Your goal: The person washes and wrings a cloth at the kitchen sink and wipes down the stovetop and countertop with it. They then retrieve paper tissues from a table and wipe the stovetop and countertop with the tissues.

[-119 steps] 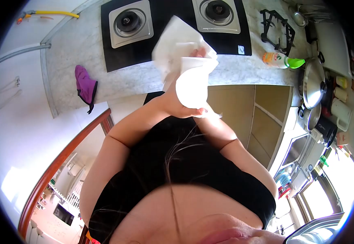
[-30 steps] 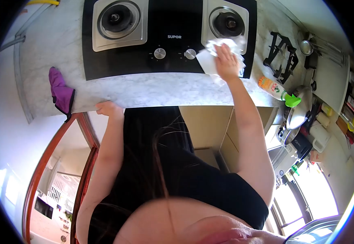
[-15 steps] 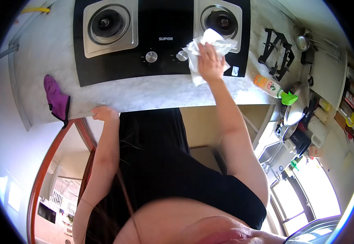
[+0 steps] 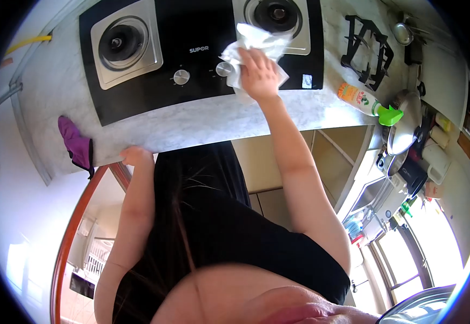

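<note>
My right hand (image 4: 259,76) presses a crumpled white paper towel (image 4: 266,39) onto the black glass of the gas stove (image 4: 202,21). The towel lies beside the right control knob (image 4: 223,69) and reaches over the lower edge of the right burner plate (image 4: 297,43). Curled closed, my left hand (image 4: 136,156) rests at the front edge of the marble-patterned countertop (image 4: 192,123); no object shows in it. A purple glove (image 4: 76,141) lies on the counter to its left.
Right of the stove are a black pan support (image 4: 367,53) and a spray bottle (image 4: 358,99) with a green head, lying on its side. A metal ladle (image 4: 402,33) and a pot lid (image 4: 404,127) are farther right. The left burner (image 4: 120,42) has no pan support on it.
My right hand and the paper towel have shifted left across the stove, closer to the right knob. The whole view has tilted slightly. My left hand stays at the counter edge.
</note>
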Demonstrator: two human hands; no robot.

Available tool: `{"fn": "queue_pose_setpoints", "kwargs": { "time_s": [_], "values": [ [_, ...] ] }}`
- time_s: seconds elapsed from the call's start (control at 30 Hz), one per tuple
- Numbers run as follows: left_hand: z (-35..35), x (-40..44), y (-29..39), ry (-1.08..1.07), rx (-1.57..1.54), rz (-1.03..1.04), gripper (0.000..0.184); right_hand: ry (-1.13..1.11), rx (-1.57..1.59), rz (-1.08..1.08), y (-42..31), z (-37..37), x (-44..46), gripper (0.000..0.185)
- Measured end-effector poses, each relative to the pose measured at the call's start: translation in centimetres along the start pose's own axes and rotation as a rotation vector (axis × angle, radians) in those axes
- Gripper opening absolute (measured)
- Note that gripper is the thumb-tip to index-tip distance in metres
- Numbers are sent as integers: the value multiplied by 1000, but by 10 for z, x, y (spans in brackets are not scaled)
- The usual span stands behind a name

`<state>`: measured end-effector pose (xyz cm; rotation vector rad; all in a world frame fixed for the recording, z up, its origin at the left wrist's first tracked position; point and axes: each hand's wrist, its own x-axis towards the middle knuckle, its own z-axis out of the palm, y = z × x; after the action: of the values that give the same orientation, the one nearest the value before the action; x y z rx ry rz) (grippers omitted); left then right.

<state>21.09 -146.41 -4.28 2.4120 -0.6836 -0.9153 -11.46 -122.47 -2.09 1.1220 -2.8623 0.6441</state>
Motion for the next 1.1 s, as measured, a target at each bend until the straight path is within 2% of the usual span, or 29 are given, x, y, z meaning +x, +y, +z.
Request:
{"fn": "queue_pose_setpoints", "kwargs": {
  "time_s": [0.07,0.13,0.2,0.27,0.33,0.4,0.57,0.7,0.83,0.93,0.97,1.0,1.07,1.1],
  "values": [
    [-1,-3,-3,-1,91,38,45,-24,-66,277,42,-6,-17,48],
    [-3,27,-19,-57,197,95,42,3,-132,419,77,-26,-26,51],
    [0,29,-19,-71,150,95,47,33,-72,425,87,-26,-22,52],
    [-1,5,-6,-40,-35,33,59,51,-34,478,91,-25,-13,52],
    [0,9,-8,-39,-86,19,60,66,-17,571,94,-22,11,53],
    [-2,10,-8,-31,-113,12,61,51,-58,555,114,-19,38,52],
    [1,-3,0,-12,-111,3,61,7,-124,225,176,-18,116,50],
    [3,-5,3,11,-76,9,62,-70,-185,-33,212,-19,166,57],
    [6,2,0,34,-46,-2,64,-94,-183,-112,222,-14,203,51],
    [6,-9,8,82,8,-21,65,-38,-228,-175,206,1,245,48],
    [6,-10,8,96,33,-24,66,-181,-221,-142,208,17,268,61],
    [7,-10,9,100,29,-25,66,-193,-308,-126,184,26,280,56],
    [8,-10,8,109,22,-28,67,-247,-210,-261,121,54,300,59],
    [7,-2,2,94,60,6,66,-275,-205,-362,67,48,300,60]
  ]
}}
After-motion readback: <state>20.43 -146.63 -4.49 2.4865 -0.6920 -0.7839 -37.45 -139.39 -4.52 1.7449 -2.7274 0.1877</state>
